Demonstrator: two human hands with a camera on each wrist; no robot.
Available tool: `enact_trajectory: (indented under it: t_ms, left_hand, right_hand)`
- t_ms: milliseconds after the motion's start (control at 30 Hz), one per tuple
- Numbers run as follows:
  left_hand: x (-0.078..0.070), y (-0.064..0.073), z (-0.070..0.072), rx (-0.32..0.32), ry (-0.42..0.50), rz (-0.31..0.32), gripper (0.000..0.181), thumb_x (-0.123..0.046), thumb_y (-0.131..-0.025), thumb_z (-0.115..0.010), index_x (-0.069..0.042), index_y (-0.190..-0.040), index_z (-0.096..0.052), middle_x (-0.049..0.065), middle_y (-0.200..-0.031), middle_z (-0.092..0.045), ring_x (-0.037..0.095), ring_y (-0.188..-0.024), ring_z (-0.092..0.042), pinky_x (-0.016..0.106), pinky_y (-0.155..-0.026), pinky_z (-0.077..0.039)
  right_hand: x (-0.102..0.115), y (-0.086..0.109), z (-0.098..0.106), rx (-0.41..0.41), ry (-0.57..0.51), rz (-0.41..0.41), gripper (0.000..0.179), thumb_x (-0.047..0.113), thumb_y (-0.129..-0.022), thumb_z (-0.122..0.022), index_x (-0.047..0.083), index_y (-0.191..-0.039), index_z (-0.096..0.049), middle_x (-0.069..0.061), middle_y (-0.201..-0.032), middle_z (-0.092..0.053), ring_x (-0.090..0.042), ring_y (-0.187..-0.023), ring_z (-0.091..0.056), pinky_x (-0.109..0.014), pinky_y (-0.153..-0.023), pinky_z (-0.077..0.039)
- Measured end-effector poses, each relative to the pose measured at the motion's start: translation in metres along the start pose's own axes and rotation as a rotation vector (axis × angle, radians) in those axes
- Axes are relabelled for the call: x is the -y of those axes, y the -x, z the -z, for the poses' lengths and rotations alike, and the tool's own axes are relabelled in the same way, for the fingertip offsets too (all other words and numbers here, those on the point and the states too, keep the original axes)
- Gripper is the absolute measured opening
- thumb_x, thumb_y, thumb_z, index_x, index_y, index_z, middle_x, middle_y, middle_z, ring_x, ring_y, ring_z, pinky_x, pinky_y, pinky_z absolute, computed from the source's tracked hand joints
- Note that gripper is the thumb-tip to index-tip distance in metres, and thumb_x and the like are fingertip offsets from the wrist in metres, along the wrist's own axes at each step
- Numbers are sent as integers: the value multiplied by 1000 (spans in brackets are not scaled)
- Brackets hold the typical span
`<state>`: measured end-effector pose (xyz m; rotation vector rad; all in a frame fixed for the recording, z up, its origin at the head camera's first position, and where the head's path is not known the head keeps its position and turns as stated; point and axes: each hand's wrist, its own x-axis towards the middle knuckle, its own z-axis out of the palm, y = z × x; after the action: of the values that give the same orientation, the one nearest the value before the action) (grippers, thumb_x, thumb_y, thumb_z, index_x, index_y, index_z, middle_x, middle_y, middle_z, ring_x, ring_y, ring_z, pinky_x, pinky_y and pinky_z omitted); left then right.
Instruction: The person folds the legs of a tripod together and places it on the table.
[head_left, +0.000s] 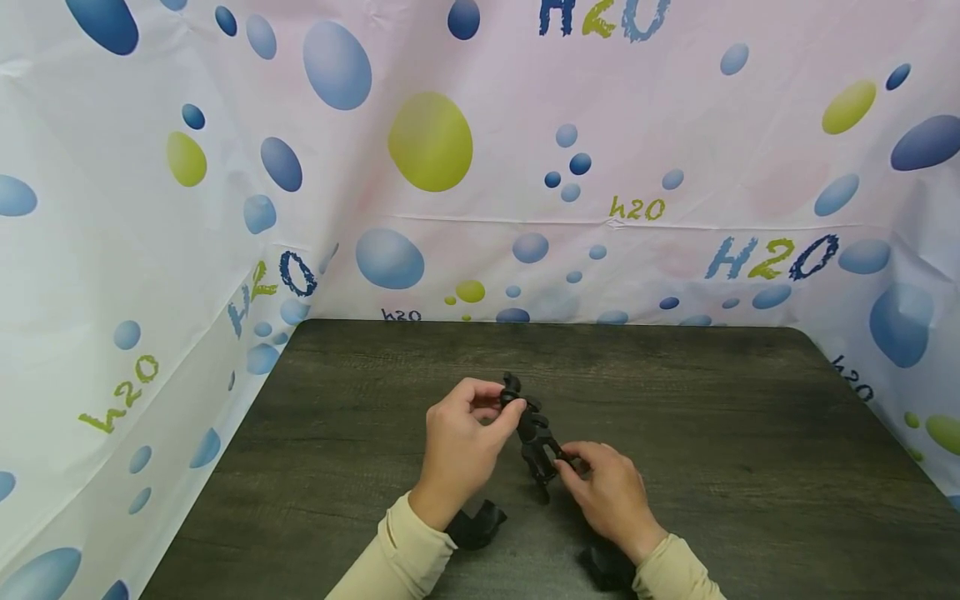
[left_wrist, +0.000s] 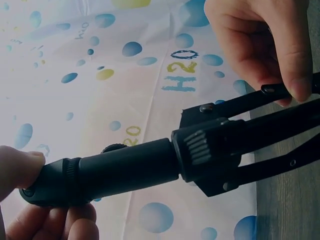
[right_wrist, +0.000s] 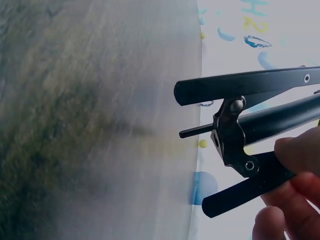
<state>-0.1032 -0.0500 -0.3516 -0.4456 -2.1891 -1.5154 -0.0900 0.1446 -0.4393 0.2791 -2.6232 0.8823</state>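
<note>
A small black tripod (head_left: 534, 429) is held tilted above the dark table, its head end up and away and its legs toward me. My left hand (head_left: 465, 442) pinches it near the head; in the left wrist view the thumb and fingers grip the end of its round column (left_wrist: 130, 170). With thumb and fingers my right hand (head_left: 611, 492) pinches one of the legs. The right wrist view shows the legs (right_wrist: 235, 197) partly spread, joined by a metal hinged brace (right_wrist: 232, 132) around the centre post. The tripod's head is out of sight in both wrist views.
Beneath the hands lies a dark wood-grain table (head_left: 712, 400). A white curtain (head_left: 510, 183) with blue and green dots and H2O lettering hangs behind it and along the sides. Black devices (head_left: 477, 525) sit at both wrists, by the pale sleeves (head_left: 401, 550).
</note>
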Motion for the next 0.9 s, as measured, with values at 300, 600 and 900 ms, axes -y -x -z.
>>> enact_trajectory:
  t_ms: [300, 600, 900]
  left_hand:
    - [3, 1, 4, -5, 52, 99, 17, -7, -87, -78, -1, -99, -68, 10, -94, -71, 15, -78, -72, 26, -69, -58]
    - [9, 2, 9, -14, 94, 224, 19, -10, -88, -78, 1, -99, -67, 11, -95, -70, 18, -83, -71, 25, -73, -57]
    - [18, 6, 15, -14, 99, 300, 19, -10, -89, -77, 1, -98, -65, 12, -94, -69, 20, -84, -71, 27, -73, -58]
  right_hand:
    - [-1, 1, 0, -96, 82, 58, 17, 10, -76, -87, 15, -90, -78, 6, -77, -68, -10, -67, -57, -27, -50, -43]
    - [-3, 2, 0, -177, 128, 128, 18, 9, -72, -86, 13, -87, -77, 4, -79, -70, -12, -67, -57, -28, -50, -45]
    - [-7, 1, 0, -229, 152, 217, 20, 8, -71, -85, 13, -89, -78, 3, -81, -71, -13, -68, -59, -30, -51, -48]
